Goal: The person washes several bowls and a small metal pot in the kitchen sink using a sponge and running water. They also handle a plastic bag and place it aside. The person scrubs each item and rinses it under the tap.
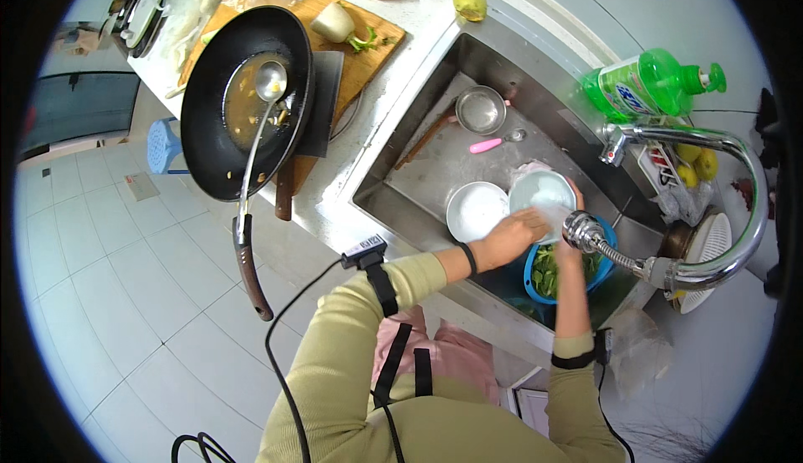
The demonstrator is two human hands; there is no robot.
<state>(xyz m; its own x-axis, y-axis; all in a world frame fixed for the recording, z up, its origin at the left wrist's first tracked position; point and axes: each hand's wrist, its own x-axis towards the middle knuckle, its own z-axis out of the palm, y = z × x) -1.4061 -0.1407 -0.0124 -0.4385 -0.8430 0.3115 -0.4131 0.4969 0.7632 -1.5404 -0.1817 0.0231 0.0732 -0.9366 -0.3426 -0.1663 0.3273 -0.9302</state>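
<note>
Under the faucet head (583, 231), my right hand (572, 243) grips the side of a pale bowl (541, 192); the faucet head hides part of it. My left hand (524, 229) lies at the near rim of this bowl, its fingertips blurred and partly hidden by spray. A white bowl (478, 212) stands in the steel sink (433, 174), left of the held bowl. Below my hands sits a blue basket (530, 284) with leafy greens (546, 271). A round metal bowl (480, 110) and a small spoon with a pink handle (486, 145) lie farther back in the sink.
On the left, a black wok (207, 118) holds brown liquid and a metal ladle (249, 174). Beside it are a cleaver (326, 105), a wooden board (376, 21) and a white radish (332, 22). A green soap bottle (665, 83) stands behind the curved faucet pipe (756, 193).
</note>
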